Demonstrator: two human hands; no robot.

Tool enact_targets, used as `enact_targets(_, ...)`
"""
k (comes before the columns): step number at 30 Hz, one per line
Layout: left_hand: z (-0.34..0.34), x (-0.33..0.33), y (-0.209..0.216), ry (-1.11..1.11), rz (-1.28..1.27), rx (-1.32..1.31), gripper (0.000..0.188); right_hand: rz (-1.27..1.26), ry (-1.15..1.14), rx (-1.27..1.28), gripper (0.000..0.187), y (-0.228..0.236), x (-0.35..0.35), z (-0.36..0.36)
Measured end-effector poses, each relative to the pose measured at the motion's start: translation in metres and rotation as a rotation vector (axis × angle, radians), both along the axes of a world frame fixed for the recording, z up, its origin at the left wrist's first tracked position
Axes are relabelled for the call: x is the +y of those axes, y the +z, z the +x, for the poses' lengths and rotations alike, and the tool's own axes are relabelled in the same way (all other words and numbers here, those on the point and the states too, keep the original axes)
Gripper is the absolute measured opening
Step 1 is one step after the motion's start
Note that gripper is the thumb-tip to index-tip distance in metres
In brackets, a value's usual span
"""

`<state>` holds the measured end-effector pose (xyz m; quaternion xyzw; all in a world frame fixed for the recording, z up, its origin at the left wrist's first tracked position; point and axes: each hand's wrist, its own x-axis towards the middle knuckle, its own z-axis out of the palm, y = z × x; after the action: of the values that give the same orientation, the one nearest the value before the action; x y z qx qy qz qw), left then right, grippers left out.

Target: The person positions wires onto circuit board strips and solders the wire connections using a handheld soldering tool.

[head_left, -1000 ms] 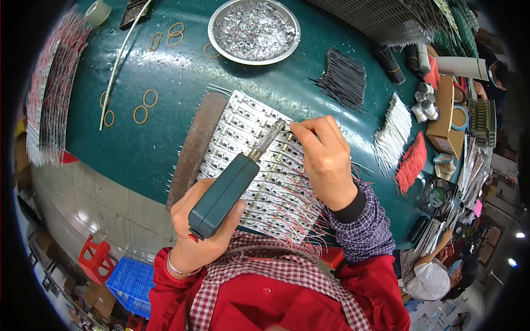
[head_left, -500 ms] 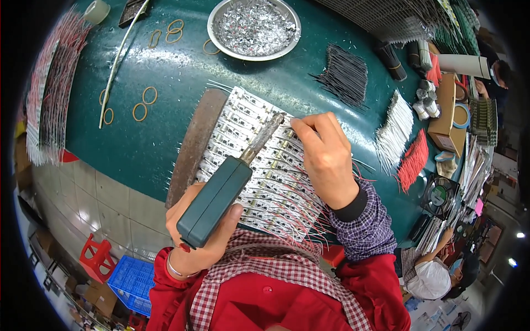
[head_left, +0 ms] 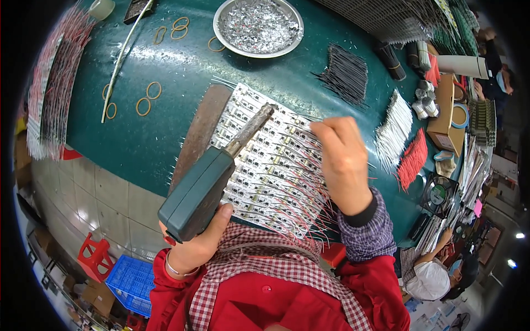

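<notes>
One soldering iron point(head_left: 197, 192) is grasped in the left hand point(head_left: 200, 245), its tip held over a white circuit-board panel point(head_left: 259, 160). The panel is laid on the green desk point(head_left: 127, 140), beside a brown bar point(head_left: 203, 126). The right hand point(head_left: 346, 161) is positioned at the panel's upper right edge, fingers bent; whether a wire is pinched cannot be determined.

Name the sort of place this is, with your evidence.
Probably an electronics assembly workshop: the left hand holds what looks like a soldering gun over a panel of small circuit boards, and a pile of black wires lies on the green table.
</notes>
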<state>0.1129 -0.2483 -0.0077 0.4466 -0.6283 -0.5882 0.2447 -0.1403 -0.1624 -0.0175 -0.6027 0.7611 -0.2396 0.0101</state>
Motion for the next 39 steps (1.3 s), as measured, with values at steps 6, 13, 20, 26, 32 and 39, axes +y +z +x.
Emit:
enact_targets(6, 0.013, -0.003, -0.004, -0.096, 0.032, -0.022, 0.043, -0.069, -0.213, 0.146, 0.03, 0.045, 0.027, 0.005)
enact_targets(13, 0.004, -0.006, -0.007, -0.135, -0.202, 0.012, 0.021, -0.182, 0.041, -0.132, 0.032, -0.018, -0.007, 0.013)
enact_targets(20, 0.0, -0.011, -0.002, -0.209, -0.189, 0.02, 0.021, -0.171, 0.028, -0.137, 0.031, -0.03, -0.009, 0.015)
enact_targets(26, -0.004, -0.014, -0.004, -0.255, -0.188, 0.026, 0.021, -0.157, 0.043, -0.141, 0.032, -0.03, -0.01, 0.014)
enact_targets(32, -0.003, -0.015, -0.002, -0.291, -0.186, -0.009, 0.02, -0.15, 0.04, -0.127, 0.033, -0.031, -0.01, 0.015)
enact_targets(39, -0.003, -0.018, 0.001, -0.3, -0.121, -0.041, 0.018, -0.146, 0.039, -0.108, 0.035, -0.031, -0.01, 0.016)
